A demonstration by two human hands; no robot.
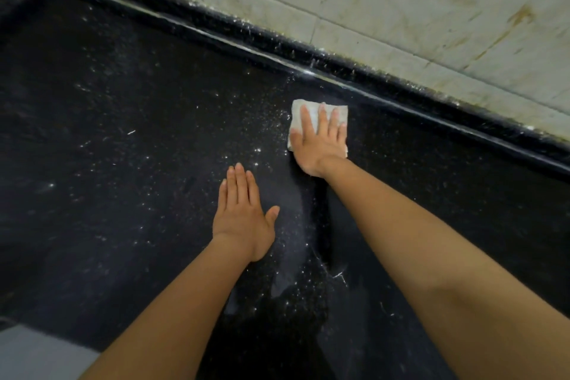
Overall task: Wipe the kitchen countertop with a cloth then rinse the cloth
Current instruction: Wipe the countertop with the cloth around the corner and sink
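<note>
A black speckled countertop (123, 133) fills the view, dusted with white specks and smears. A small folded white cloth (311, 116) lies flat on it near the back edge. My right hand (320, 142) presses down on the cloth with fingers spread, covering most of it. My left hand (243, 216) rests flat on the bare counter, palm down, nearer to me and to the left of the cloth, holding nothing. A wet wiped streak (296, 225) runs between my two arms.
A raised black ledge (401, 83) borders the counter's far side, below a stained pale tiled wall (431, 9). The counter's front edge and a grey floor (40, 355) show at the bottom left.
</note>
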